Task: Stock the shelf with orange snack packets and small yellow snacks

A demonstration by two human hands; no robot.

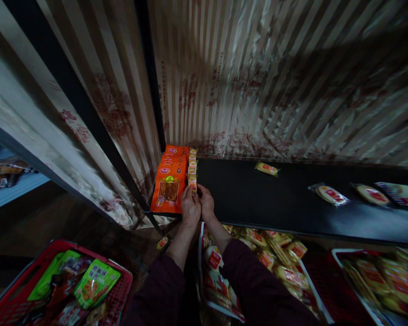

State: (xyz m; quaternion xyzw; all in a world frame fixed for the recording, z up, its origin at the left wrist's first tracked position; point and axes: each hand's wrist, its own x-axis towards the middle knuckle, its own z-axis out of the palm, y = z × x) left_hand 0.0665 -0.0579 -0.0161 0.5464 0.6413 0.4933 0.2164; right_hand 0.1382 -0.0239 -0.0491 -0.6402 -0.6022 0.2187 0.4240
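At the left end of the black shelf [231, 194], a row of small yellow-wrapped snack packets [192, 164] runs front to back beside a line of orange snack bags [170, 190]. My left hand [191, 207] is closed at the front of this row, its fingertips on the nearest yellow packet [192, 182]. Close against it, my right hand [206, 202] curls its fingers in from the right. Whatever sits between the right fingers is hidden.
A single yellow packet [267, 169] and round wrapped snacks [331, 194] lie farther right on the shelf. Below are a red basket [127, 276] of snack bags and large bags with yellow packets [290, 274]. A black post [149, 68] and striped curtain [204, 90] bound the left and back.
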